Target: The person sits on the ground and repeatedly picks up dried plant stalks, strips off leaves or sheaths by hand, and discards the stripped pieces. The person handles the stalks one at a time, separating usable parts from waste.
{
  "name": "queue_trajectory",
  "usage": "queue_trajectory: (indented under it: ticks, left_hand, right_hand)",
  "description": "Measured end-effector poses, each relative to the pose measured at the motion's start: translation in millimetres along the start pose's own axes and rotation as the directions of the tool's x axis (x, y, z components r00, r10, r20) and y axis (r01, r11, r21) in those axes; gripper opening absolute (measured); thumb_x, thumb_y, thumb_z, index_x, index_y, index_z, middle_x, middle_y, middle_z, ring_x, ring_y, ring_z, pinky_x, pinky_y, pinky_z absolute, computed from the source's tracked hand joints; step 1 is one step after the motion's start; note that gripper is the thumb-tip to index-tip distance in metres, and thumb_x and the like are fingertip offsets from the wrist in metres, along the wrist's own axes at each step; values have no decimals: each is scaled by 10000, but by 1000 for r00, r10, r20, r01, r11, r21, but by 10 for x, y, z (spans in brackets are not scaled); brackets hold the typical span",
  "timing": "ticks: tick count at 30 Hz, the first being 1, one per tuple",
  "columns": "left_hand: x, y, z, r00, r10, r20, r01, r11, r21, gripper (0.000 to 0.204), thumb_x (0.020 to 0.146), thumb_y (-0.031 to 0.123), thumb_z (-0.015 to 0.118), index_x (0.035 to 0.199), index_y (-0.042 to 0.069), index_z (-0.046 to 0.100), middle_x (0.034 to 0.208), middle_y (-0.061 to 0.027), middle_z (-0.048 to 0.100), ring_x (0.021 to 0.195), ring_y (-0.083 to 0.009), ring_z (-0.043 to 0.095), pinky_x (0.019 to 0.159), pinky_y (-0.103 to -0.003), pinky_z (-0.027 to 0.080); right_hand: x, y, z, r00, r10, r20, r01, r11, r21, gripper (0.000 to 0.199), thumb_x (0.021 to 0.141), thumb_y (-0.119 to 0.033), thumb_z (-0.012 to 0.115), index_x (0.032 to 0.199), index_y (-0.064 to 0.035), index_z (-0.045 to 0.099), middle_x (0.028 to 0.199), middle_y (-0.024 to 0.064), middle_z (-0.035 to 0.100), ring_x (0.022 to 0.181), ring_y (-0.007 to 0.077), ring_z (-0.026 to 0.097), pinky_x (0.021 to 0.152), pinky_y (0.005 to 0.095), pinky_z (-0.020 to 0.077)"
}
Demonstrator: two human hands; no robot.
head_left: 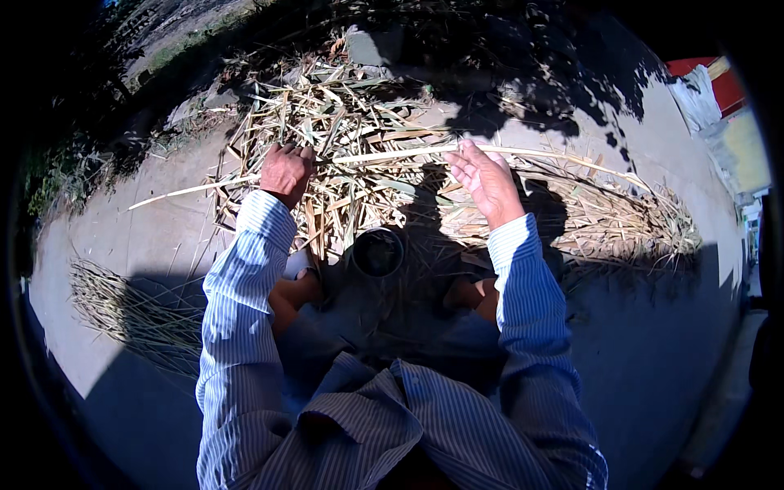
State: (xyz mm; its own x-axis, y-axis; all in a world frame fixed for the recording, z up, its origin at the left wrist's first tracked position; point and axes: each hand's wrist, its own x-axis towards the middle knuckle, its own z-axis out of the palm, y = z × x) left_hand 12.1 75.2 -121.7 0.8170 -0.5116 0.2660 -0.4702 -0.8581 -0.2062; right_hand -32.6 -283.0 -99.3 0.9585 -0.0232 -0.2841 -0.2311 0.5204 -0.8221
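A long, thin, pale dry stalk stretches crosswise in front of me, rising from the left and bending down at its right end. My left hand, back of the hand up, is closed around it left of the middle. Palm turned up, my right hand has its fingers loosely extended, and the stalk passes at its fingertips. Beneath both hands spreads a heap of dry stalks and leaf strips. Between my feet stands a round, dark container; its inside is too dark to make out.
A bundle of dry stalks lies at the right, and a bundle of thin stems at the left on the concrete floor. A grey block sits beyond the heap. Pale sacks and a red object are at the far right.
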Motion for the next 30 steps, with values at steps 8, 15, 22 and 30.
queue_trajectory:
  ticks: [8,15,22,30]
  left_hand:
    - [435,776,-17,976,-194,96,175,447,-877,234,797,256,729,843,42,647,774,-79,662,704,-206,638,645,-324,478]
    - [450,584,151,911,-218,350,338,-91,-937,162,797,111,751,827,-8,645,730,-31,663,650,-82,583,596,-219,461]
    - [413,-174,390,838,-533,117,308,286,-907,264,809,245,735,859,11,623,769,-76,680,711,-180,637,666,-321,491]
    - [742,956,-171,948,173,-268,-283,843,-458,251,784,231,679,942,47,613,829,-87,648,819,-270,587,696,-375,422]
  right_hand:
    - [87,89,70,999,-37,-9,37,999,11,338,887,-260,656,1082,0,564,1012,135,649,928,238,649,776,313,505]
    - [176,-34,-69,989,-149,-12,148,986,-72,346,886,-213,649,1100,42,555,1042,177,650,907,237,658,777,291,510]
    - [175,35,-1,987,-134,92,151,967,-204,365,900,-222,628,1117,58,539,1069,187,637,916,225,655,776,287,517]
    - [268,389,311,991,-105,79,116,981,-157,358,907,-235,629,1129,27,532,1048,161,642,910,213,648,782,300,514]
